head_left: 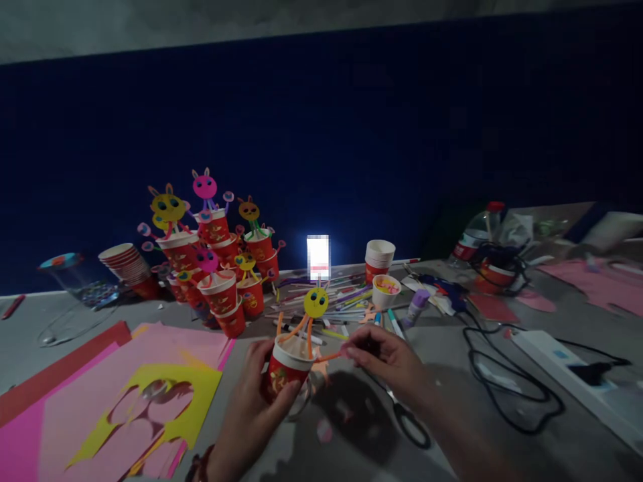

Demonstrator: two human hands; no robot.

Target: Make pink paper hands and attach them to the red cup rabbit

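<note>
My left hand (251, 402) is wrapped around a red paper cup (285, 375) with a white rim, held tilted above the grey table. A round yellow paper face (316, 302) rises from the cup on orange pipe cleaners. One orange pipe cleaner (329, 358) sticks out sideways from the rim, and the closed fingertips of my right hand (386, 353) pinch its far end. Something small and pink shows at those fingertips, its shape unclear. Scissors (409, 422) lie under my right forearm. Cut orange paper (324, 368) shows behind the cup.
Finished cup figures (216, 291) are stacked at the back left, beside nested cups (125, 261). Pink and yellow sheets (205, 388) cover the left side. Pens (346, 301), a glue stick (416, 306) and a scrap cup (386, 291) stand behind. A power strip (562, 368) and cable lie right.
</note>
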